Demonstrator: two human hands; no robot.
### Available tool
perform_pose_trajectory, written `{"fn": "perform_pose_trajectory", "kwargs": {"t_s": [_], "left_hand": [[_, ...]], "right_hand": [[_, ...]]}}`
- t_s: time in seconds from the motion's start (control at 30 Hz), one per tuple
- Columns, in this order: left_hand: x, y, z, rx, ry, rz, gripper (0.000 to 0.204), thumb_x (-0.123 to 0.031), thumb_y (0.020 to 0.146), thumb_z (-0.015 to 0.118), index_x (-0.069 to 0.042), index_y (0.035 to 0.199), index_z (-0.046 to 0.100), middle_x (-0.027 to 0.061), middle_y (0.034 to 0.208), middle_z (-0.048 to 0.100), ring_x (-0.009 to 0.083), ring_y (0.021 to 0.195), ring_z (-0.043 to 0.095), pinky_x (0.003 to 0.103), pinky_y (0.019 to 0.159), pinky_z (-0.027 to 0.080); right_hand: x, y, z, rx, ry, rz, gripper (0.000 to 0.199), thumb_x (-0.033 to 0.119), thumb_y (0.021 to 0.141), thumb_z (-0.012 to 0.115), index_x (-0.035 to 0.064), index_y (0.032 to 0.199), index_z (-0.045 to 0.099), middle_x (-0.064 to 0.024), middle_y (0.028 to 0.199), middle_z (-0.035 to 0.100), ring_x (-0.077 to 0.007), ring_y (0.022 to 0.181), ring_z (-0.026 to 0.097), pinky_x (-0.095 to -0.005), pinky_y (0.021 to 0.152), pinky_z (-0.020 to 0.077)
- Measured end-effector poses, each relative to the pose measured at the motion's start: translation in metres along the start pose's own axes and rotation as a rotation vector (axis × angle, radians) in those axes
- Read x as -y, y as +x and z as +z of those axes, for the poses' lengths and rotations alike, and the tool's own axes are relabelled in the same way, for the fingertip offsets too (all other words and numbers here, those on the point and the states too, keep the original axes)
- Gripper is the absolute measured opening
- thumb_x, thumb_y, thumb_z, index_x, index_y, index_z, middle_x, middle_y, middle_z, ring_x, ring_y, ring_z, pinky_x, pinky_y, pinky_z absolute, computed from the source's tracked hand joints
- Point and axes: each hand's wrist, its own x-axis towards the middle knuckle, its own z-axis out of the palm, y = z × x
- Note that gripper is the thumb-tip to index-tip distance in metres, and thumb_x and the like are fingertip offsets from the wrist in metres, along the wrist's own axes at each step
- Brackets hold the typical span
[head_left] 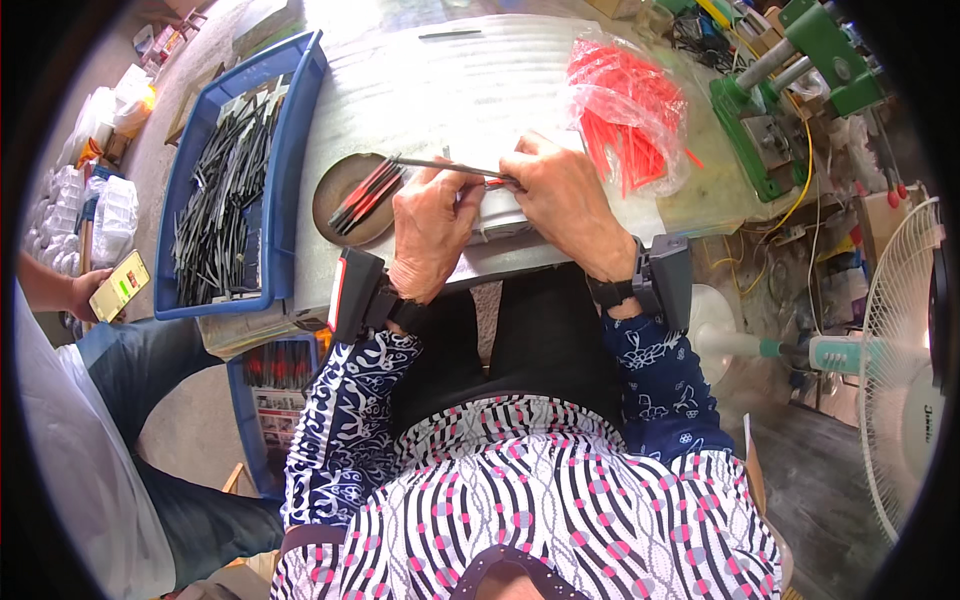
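A thin dark strip (pixel 440 164) runs between my two hands above the near edge of the table. My left hand (pixel 435 222) pinches it from below, the fingers closed, and one end sticks out to the left. My right hand (pixel 562 200) is closed on its other end, where a bit of red shows at the fingertips. Beside my left hand, a round brown dish (pixel 328 190) holds several black pieces with red parts (pixel 368 194). Under my hands lies a whitish block-like thing (pixel 500 214), partly hidden.
A blue bin (pixel 308 120) full of dark strips (pixel 225 190) stands at the left. Red strips (pixel 625 115) fill a clear bag at the far right. Beyond it is a green metal press (pixel 745 130). A fan (pixel 900 370) stands right; at left, a person holds a phone (pixel 120 286).
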Motion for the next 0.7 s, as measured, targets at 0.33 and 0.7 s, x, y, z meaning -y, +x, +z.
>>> {"fn": "perform_pose_trajectory", "kwargs": {"t_s": [0.33, 0.7], "left_hand": [[-0.001, 0.000, 0.000, 0.000, -0.070, -0.050, 0.003, -0.006, 0.082, 0.068, -0.004, 0.084, 0.068, 0.0130, 0.080, 0.063, 0.0302, 0.072, 0.065, 0.037, 0.063, 0.051], [0.000, 0.000, -0.001, -0.018, -0.041, 0.012, 0.008, -0.005, 0.082, 0.070, -0.002, 0.089, 0.070, 0.0082, 0.081, 0.063, 0.0164, 0.062, 0.062, 0.028, 0.059, 0.049]], "right_hand": [[-0.001, -0.009, 0.000, -0.241, 0.323, 0.109, 0.013, 0.014, 0.084, 0.071, 0.0023, 0.089, 0.067, -0.0150, 0.081, 0.061, -0.0337, 0.075, 0.064, -0.0399, 0.067, 0.0523], [0.017, -0.005, -0.065, -0.253, 0.470, 0.339, 0.031, 0.031, 0.090, 0.071, 0.0018, 0.088, 0.060, -0.0081, 0.064, 0.063, -0.0246, 0.059, 0.065, -0.0357, 0.055, 0.0478]]}}
